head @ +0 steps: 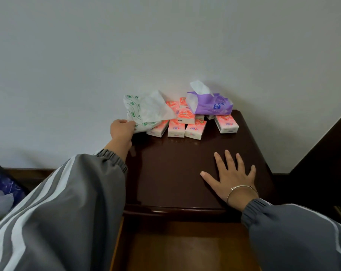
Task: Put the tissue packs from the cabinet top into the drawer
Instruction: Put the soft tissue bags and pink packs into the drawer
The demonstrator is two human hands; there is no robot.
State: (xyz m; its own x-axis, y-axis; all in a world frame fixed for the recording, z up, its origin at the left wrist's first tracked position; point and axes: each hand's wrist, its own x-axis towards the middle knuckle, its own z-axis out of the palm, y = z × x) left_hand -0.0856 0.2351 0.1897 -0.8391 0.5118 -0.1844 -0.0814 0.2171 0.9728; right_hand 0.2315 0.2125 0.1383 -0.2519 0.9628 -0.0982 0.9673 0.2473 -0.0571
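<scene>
Several small pink tissue packs lie in a loose pile at the back of the dark wooden cabinet top, against the wall. A purple soft tissue pack with a tissue sticking out rests on top of them at the right. A white and green crumpled wrapper lies over the pile's left side. My left hand grips the wrapper's lower left corner. My right hand lies flat on the cabinet top, fingers spread, holding nothing. Below the cabinet's front edge the drawer stands pulled out, its bottom bare.
A plain white wall stands right behind the cabinet. At the far left edge sits a dark blue bag or bin with cloth in it. Dark wooden furniture rises to the right of the cabinet.
</scene>
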